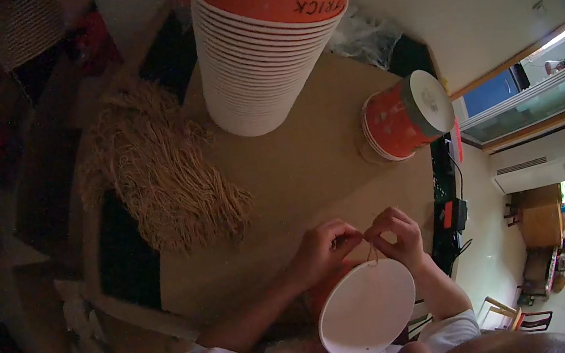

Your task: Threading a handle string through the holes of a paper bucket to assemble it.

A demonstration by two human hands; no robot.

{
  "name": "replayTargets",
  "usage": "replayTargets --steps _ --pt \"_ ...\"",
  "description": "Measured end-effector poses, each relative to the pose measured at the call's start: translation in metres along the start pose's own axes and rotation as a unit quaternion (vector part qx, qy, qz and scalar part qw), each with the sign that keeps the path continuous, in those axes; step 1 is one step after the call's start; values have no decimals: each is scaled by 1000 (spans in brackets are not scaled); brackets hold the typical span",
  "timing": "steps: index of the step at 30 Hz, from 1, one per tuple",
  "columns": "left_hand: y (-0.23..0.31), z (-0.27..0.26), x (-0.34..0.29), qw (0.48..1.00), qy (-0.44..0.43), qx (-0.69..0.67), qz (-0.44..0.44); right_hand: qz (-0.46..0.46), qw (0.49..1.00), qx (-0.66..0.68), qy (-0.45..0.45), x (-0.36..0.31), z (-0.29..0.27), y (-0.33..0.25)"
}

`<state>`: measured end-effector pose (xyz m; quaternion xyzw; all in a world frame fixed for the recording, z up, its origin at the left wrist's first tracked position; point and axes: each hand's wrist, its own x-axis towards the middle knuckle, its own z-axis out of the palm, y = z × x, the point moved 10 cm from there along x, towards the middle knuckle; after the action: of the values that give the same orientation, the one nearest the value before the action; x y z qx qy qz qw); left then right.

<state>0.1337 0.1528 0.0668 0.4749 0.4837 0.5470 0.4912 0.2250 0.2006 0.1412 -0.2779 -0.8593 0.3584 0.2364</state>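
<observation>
A thin tan string (372, 253) rises in a loop at the upper edge of an orange paper bucket (323, 289). My left hand (327, 246) pinches the string between thumb and fingertips, coming in from the left. Opposite it, my right hand (397, 234) is closed on the string too, and the fingertips of both hands nearly meet. The bucket lies tilted against my body, its white round face (367, 310) turned up, with a small dark dot near the lower rim. Whether that face is the bottom or the inside cannot be made out.
Ahead on the brown board (298, 181) stands a tall stack of nested buckets (258, 63). Left of it lies a heap of tan strings (158, 173). Upside-down orange buckets (398, 119) stand at the right. Behind lies clear plastic (367, 36); a black adapter (458, 214) sits by the right edge.
</observation>
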Motion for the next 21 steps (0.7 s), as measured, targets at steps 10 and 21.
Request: replayTargets --steps 10,21 --pt "-17 6 3 999 4 -20 -34 23 1000 -10 19 -6 0 14" --pt "-16 5 6 999 19 -23 -37 15 999 4 38 -8 -2 16"
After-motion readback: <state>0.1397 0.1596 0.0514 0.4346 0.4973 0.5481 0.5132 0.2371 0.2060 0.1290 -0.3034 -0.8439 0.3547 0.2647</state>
